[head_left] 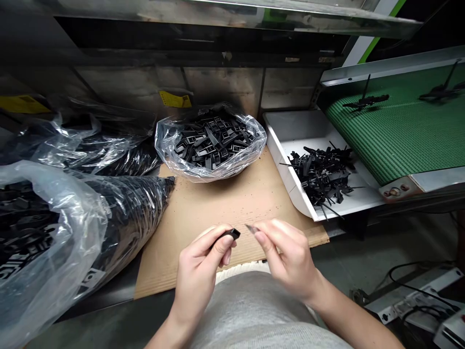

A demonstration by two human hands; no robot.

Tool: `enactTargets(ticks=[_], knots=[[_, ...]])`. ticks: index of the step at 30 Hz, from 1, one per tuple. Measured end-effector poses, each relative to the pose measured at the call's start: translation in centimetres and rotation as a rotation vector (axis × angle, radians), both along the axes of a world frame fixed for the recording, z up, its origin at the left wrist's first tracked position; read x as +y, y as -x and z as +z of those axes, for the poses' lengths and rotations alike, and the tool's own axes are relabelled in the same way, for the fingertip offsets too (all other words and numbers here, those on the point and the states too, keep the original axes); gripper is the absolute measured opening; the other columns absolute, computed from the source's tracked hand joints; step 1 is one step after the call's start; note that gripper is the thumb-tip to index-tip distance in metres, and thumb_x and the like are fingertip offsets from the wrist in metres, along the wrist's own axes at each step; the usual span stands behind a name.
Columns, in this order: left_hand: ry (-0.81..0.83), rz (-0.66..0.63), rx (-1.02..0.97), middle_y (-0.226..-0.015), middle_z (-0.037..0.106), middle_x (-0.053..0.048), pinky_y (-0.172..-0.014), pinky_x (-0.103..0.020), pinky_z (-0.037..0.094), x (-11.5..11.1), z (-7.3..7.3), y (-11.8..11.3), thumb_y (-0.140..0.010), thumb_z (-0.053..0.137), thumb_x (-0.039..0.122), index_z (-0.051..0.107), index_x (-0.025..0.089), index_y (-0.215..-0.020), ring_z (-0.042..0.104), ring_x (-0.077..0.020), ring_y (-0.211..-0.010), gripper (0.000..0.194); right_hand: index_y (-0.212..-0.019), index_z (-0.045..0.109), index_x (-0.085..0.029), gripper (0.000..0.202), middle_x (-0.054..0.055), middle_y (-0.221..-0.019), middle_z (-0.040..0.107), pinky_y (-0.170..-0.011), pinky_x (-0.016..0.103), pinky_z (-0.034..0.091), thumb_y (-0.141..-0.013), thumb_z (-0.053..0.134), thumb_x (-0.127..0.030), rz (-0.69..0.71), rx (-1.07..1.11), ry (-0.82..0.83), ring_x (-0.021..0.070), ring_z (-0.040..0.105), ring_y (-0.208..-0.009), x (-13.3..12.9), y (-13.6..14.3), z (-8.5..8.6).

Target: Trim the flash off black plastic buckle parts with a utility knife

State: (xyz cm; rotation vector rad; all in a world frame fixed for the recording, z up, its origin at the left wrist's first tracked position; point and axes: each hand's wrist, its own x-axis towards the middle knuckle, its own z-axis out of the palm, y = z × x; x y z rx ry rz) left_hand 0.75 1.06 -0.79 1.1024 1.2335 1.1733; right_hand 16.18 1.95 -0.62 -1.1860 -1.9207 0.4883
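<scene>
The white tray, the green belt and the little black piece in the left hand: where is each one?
white tray [290,127]: head view, bare back wall.
green belt [403,128]: head view, bare middle of the surface.
black piece [232,234]: head view, end poking past the left hand [203,264] fingertips.

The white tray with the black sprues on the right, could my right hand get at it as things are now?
Probably yes. The white tray lies open-topped beside the cardboard, with nothing between it and the right hand. But that hand's fingers already pinch a small blade-like piece.
</scene>
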Motion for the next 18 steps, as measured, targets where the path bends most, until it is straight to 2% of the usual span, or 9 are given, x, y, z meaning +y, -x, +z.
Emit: enactTargets(ticks=[2, 5, 12, 18], knots=[[-0.004, 0.003, 0.027, -0.061, 0.049, 0.002, -0.049, -0.022, 0.035, 0.0, -0.2, 0.1, -0.078, 0.058, 0.023, 0.064, 0.018, -0.08, 0.043, -0.0088, -0.052, 0.009, -0.086, 0.06, -0.011, 0.021, 0.007, -0.068, 0.058, -0.058, 0.028, 0.04, -0.088, 0.039, -0.014, 0.059, -0.024, -0.019, 0.0152, 0.049, -0.062, -0.3, 0.2, 0.3], [-0.016, 0.01, 0.064, -0.061, 0.048, 0.002, -0.049, -0.022, 0.034, 0.1, -0.5, 0.2, -0.078, 0.058, 0.024, 0.063, 0.018, -0.081, 0.043, -0.009, -0.052, 0.009, -0.083, 0.061, -0.012, 0.024, 0.006, -0.066, 0.057, -0.057, 0.027, 0.039, -0.088, 0.038, -0.015, 0.075, -0.075, -0.021, 0.0147, 0.048, -0.06, -0.6, 0.7, 0.5], [-0.03, -0.043, 0.084, -0.06, 0.045, 0.003, -0.05, -0.023, 0.033, 0.2, -0.5, 0.3, -0.079, 0.056, 0.023, 0.062, 0.019, -0.075, 0.041, -0.0089, -0.052, 0.009, -0.079, 0.06, -0.013, 0.025, 0.006, -0.067, 0.057, -0.058, 0.027, 0.039, -0.089, 0.037, -0.016, 0.038, -0.083, -0.017, 0.0145, 0.048, -0.061, -0.6, 1.2, 0.0], [-0.053, -0.051, 0.121, -0.062, 0.049, 0.001, -0.051, -0.023, 0.034, 0.0, -0.2, 0.3, -0.077, 0.057, 0.023, 0.063, 0.019, -0.074, 0.042, -0.0097, -0.053, 0.008, -0.085, 0.062, -0.013, 0.023, 0.006, -0.069, 0.058, -0.061, 0.027, 0.04, -0.088, 0.039, -0.016, -0.038, -0.053, 0.072, 0.0151, 0.051, -0.064, 0.2, 0.7, -0.5]])
